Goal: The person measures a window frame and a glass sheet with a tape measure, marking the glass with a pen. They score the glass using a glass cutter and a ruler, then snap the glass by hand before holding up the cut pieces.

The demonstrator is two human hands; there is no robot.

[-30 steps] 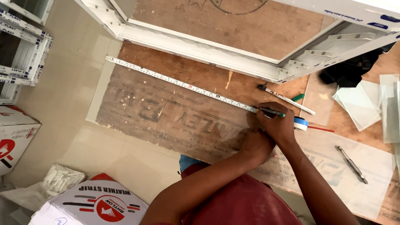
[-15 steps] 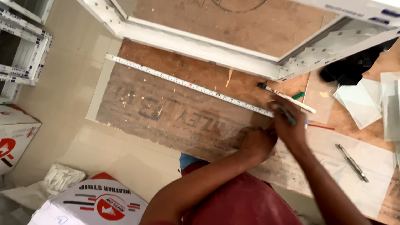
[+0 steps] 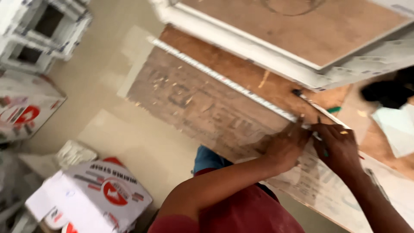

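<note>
A person leans over a brown worktop (image 3: 207,99). The left hand (image 3: 284,146) presses flat, fingers spread, on the near end of a long white measuring tape (image 3: 224,80) that runs diagonally across the board toward the far left. Just right of it, the right hand (image 3: 338,146) is closed around a green pen (image 3: 322,138), its tip at the tape. A white frame (image 3: 241,43) lies beyond. On the floor near left sit white cardboard boxes with red round labels (image 3: 97,194), another at far left (image 3: 26,108).
</note>
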